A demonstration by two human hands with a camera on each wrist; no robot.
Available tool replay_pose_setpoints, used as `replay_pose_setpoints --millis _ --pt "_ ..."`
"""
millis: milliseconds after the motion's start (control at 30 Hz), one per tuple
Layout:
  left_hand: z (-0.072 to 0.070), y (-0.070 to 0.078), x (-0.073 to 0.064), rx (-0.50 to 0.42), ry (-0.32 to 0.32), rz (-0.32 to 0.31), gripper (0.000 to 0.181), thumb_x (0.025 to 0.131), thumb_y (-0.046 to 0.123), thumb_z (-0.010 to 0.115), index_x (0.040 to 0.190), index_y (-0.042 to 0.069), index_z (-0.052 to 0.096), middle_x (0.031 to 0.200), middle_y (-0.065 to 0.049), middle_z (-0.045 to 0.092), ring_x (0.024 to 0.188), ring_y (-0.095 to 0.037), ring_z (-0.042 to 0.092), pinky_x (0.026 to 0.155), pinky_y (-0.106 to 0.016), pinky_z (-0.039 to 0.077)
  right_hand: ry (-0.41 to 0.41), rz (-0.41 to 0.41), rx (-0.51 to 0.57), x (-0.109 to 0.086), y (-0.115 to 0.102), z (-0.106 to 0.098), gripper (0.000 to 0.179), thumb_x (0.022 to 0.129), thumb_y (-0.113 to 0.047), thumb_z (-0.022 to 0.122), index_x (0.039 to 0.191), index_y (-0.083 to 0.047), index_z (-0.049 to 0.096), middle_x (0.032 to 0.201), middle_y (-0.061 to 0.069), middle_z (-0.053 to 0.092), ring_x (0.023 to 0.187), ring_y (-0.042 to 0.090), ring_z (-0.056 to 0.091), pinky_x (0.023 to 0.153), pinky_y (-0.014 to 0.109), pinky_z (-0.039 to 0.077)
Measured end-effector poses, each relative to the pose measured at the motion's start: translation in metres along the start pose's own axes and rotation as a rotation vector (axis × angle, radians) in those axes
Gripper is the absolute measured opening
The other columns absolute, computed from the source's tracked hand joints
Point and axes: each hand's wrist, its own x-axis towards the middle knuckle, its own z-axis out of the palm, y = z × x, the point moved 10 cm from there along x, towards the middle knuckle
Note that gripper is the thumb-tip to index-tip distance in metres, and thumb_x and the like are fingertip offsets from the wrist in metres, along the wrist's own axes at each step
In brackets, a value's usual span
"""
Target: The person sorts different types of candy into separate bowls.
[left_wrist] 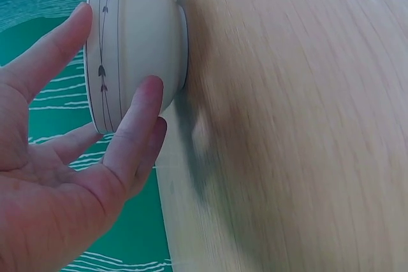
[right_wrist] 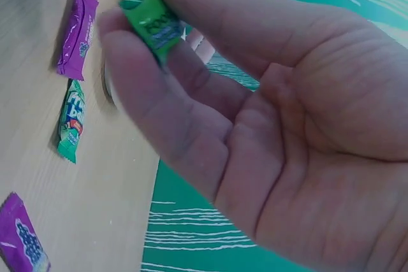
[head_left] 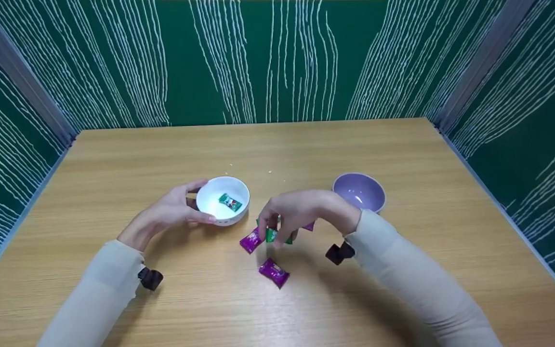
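Note:
A white bowl [head_left: 230, 221] with a printed leaf band sits on the table, a green wrapped candy [head_left: 230, 202] inside it. My left hand [head_left: 175, 206] holds the bowl from its left side, thumb near the front rim and fingers against the wall. To the right, my right hand [head_left: 301, 208] pinches another green wrapped candy [right_wrist: 156, 25] between thumb and fingertips, low over the table. Purple wrapped candies [head_left: 274, 273] lie beneath and in front of this hand. One more green candy [right_wrist: 71, 122] lies there, mostly hidden by the hand in the head view.
A purple bowl [head_left: 358, 190] stands at the right, behind the right forearm and partly covered by it. Small white specks dot the wooden table [head_left: 162, 149] behind the white bowl. Green panels [head_left: 287, 62] with white lines enclose the back and sides.

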Motion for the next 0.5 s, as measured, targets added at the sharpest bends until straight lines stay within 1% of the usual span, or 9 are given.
replay_pose_setpoints --millis 100,200,333,500 --pt "-0.001 0.0 -0.001 -0.002 0.0 -0.005 0.11 0.07 0.027 0.095 0.16 0.016 0.031 0.151 -0.012 0.039 0.134 -0.037 0.04 0.112 -0.052 0.037 0.061 -0.009 0.119 0.004 0.001 -0.011 0.022 0.09 -0.008 0.078 0.112 -0.012 0.076 0.106 0.007 0.07 0.09 0.019 0.067 0.078 0.032 0.06" --pt "-0.001 0.001 -0.001 0.002 0.0 -0.001 0.11 0.07 0.028 0.094 0.159 0.016 0.032 0.151 -0.012 0.04 0.134 -0.037 0.04 0.112 -0.052 0.037 0.123 -0.028 0.217 0.007 0.002 -0.021 0.021 0.09 -0.007 0.077 0.109 -0.015 0.078 0.107 0.007 0.071 0.094 0.021 0.07 0.078 0.034 0.061" --pt "-0.001 0.003 -0.002 0.002 -0.002 0.01 0.109 0.07 0.028 0.094 0.159 0.015 0.033 0.15 -0.012 0.04 0.133 -0.037 0.041 0.112 -0.052 0.037 0.174 -0.058 0.292 0.012 0.002 -0.029 0.022 0.089 -0.009 0.078 0.109 -0.018 0.079 0.108 0.008 0.07 0.096 0.022 0.07 0.078 0.035 0.061" --pt "0.0 0.003 -0.002 0.018 -0.005 0.021 0.108 0.071 0.03 0.094 0.159 0.015 0.032 0.151 -0.013 0.04 0.133 -0.037 0.042 0.111 -0.051 0.039 0.209 -0.072 0.385 0.018 0.004 -0.036 0.028 0.089 -0.01 0.078 0.117 -0.012 0.076 0.106 0.011 0.069 0.094 0.026 0.071 0.078 0.037 0.061"
